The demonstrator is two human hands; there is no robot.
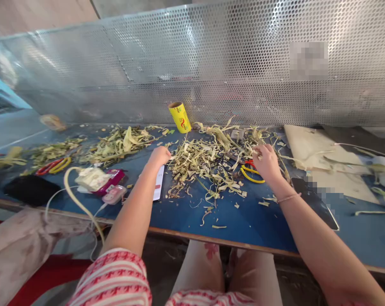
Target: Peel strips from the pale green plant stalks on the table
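A loose heap of dried, pale green plant scraps lies on the blue tabletop in front of me. My left hand is at the heap's left edge, its fingers closed together; anything in them is too small to make out. At the right side of the heap, my right hand is closed with curled fingers, and pale plant bits show at the fingertips. Scissors with red and yellow handles lie beside and partly under that hand, their blades mixed in with scraps. A phone with a lit screen sits partly behind my left forearm.
A yellow cardboard tube stands against the perforated metal panel. To the left are more plant heaps, a second pair of scissors, a black pouch and a cabled socket. A dark phone and cardboard lie right.
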